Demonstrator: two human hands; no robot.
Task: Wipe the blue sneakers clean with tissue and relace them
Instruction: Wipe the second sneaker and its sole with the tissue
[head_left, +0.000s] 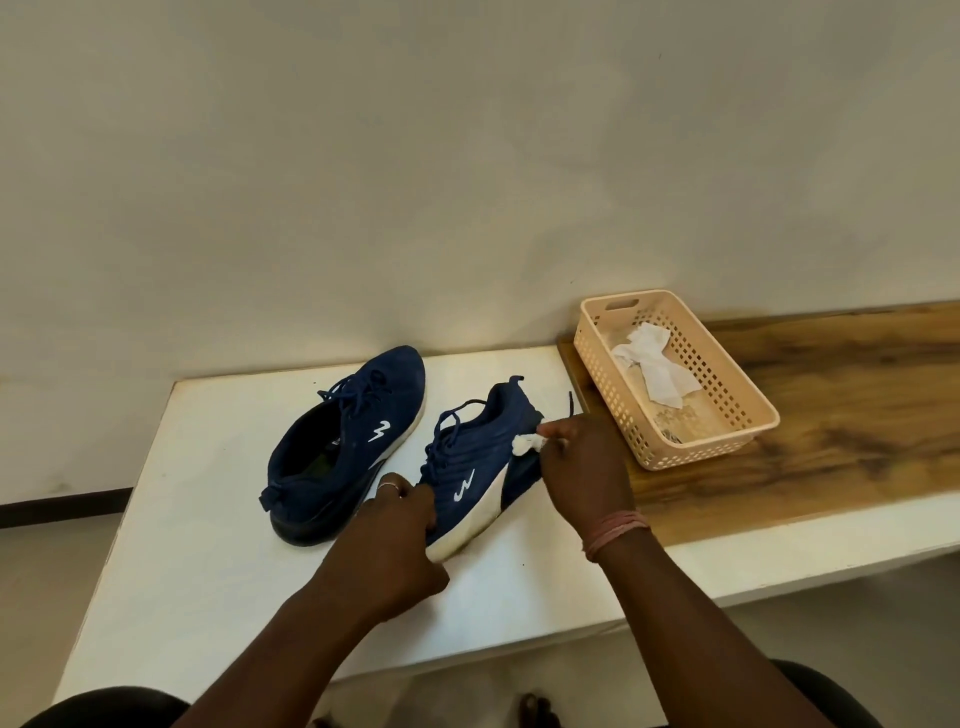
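Observation:
Two blue sneakers with white soles and white side logos lie on a white table (208, 519). The left sneaker (348, 441) stands on its sole with its toe toward the wall and its laces in. The right sneaker (478, 467) is tipped on its side. My left hand (400, 530) grips its toe end and sole. My right hand (582, 467) pinches a crumpled white tissue (527, 444) against the sneaker's heel side. A loose dark lace end (570, 402) sticks up just behind my right hand.
A peach plastic basket (748, 410) holding used white tissue (654, 369) sits on a wooden counter (857, 415) to the right of the sneakers. A pale wall runs behind the table. My knees show at the bottom edge.

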